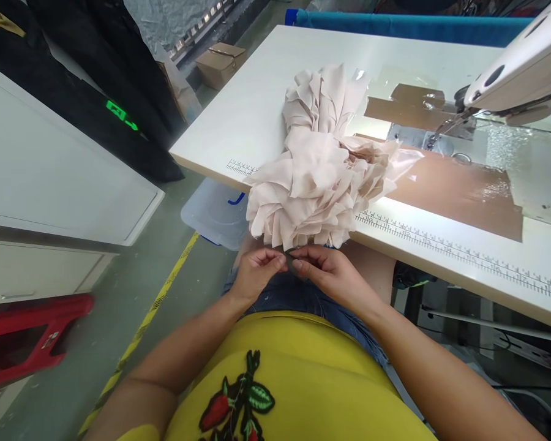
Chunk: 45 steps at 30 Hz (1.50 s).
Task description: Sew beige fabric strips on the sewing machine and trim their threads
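White table (239, 110), ruffled pinkish fabric (314, 165), left fingers (275, 263) and right fingers (305, 268) pinched around small, dark, partly hidden piece (289, 262)

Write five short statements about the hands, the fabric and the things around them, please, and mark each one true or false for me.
1. The left hand and the right hand both have fingers at a small dark item. True.
2. The pale fabric lies in one flat, smooth sheet. False: it is a ruffled heap of many layers.
3. A white machine stands at the right side of the picture, over the white table. True.
4. The red stool is on the person's right. False: it is on the person's left.
5. Ruler markings run along the table's near edge. True.
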Motion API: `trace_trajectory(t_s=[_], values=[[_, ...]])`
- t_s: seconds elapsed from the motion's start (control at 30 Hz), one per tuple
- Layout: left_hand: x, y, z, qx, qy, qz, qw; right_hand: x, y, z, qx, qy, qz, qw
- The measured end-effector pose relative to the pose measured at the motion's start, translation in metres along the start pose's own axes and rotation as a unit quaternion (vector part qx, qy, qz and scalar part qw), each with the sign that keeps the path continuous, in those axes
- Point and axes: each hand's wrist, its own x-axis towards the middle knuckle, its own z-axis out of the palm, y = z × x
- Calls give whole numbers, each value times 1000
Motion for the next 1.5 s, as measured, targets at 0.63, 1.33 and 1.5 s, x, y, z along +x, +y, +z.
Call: trace_trajectory(t_s=[0.63,1.33,1.5], values=[[27,10,52,-111,-165,-99,975,-57,66,-39,116,79,102,985],[7,-3,41,19,-108,-120,987,-58,65,-52,190,115,42,974],[17,-2,63,-21,-73,-113,991,-54,61,-55,165,119,15,979]])
